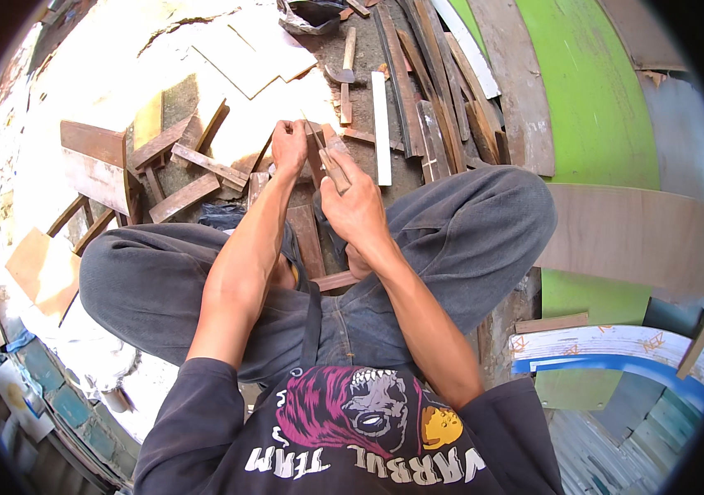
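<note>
My right hand is wrapped round the wooden handle of a hand tool. A thin, dark, narrow blade runs from it away from me and slightly left; its exact kind is unclear. Just left of the blade, my left hand is closed with its fingertips pinched together. Whatever it pinches, if anything, is too small to make out. Under and between the hands, reddish-brown wood pieces lie between my crossed legs. Beyond them rests a hammer with a wooden handle and dark metal head.
Wood offcuts lie piled to the left. Long dark planks and a white strip lie ahead on the right. A green board and a curved plywood sheet stretch along my right. A black bag sits at the far edge.
</note>
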Available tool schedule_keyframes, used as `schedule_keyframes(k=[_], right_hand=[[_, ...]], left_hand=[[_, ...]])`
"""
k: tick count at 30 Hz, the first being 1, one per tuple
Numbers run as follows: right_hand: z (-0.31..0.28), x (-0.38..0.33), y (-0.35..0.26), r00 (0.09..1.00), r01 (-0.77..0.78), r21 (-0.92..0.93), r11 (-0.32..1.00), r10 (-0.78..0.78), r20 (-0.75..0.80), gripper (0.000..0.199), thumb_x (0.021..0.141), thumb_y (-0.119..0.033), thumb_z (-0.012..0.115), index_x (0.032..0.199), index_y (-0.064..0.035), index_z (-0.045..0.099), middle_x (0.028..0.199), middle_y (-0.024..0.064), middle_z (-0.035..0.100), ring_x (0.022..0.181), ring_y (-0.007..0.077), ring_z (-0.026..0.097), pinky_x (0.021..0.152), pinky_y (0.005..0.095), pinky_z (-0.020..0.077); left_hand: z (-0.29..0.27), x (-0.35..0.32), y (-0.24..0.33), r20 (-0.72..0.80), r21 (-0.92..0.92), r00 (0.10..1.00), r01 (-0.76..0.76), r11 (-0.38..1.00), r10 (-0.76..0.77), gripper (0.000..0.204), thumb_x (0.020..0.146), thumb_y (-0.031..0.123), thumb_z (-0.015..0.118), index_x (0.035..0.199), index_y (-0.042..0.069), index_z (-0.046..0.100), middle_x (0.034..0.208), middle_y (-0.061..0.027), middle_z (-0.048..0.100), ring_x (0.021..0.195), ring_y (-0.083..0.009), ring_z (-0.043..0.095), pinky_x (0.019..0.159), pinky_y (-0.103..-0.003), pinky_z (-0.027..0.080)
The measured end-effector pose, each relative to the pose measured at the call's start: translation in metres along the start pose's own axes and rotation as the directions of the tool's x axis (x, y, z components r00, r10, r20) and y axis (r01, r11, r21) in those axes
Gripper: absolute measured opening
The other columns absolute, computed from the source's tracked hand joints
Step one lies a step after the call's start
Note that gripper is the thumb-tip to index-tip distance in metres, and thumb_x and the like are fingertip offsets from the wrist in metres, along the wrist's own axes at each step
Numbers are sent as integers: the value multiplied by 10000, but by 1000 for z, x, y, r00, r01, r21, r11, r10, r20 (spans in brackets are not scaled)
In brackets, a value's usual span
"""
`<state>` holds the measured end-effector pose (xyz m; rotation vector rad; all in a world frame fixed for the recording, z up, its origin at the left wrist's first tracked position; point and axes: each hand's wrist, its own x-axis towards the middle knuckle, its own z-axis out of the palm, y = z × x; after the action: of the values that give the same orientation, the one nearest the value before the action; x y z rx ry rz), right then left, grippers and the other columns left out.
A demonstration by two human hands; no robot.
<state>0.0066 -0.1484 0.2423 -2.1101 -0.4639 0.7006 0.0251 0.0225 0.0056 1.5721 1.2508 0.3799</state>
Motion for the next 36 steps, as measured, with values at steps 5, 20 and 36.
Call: schedule_keyframes(k=[5, 20, 36], right_hand=[[-31, -70, -4, 999, 4, 111, 994, -8, 34, 494, 912, -118, 577, 1385, 12, 517, 1242, 297, 626, 1153, 450, 608, 986, 427, 492], [-9, -89, 22, 992, 125, 182, 975, -123, -23, 505, 896, -63, 569, 1394, 1, 521, 1273, 269, 629, 1219, 415, 589, 1028, 414, 470], [31, 0, 42, 977, 187, 85, 979, -177, -115, 478, 885, -69, 555, 1359, -4, 564, 1203, 290, 653, 1153, 396, 641, 962, 372, 502]], left_hand=[[-12, -7, 7, -26, 44, 1000, 12, 999, -10, 369, 892, 364, 615, 988, 8, 621, 893, -193, 669, 828, -323, 638, 782, -437, 491], [-14, -3, -7, -54, -66, 988, -148, 987, 145, 284, 863, 265, 628, 947, -5, 613, 886, -153, 647, 863, -278, 615, 814, -400, 481], [-8, -2, 11, -31, -112, 991, -130, 985, 127, 281, 832, 281, 651, 903, 9, 668, 870, -134, 683, 843, -261, 647, 796, -382, 499]])
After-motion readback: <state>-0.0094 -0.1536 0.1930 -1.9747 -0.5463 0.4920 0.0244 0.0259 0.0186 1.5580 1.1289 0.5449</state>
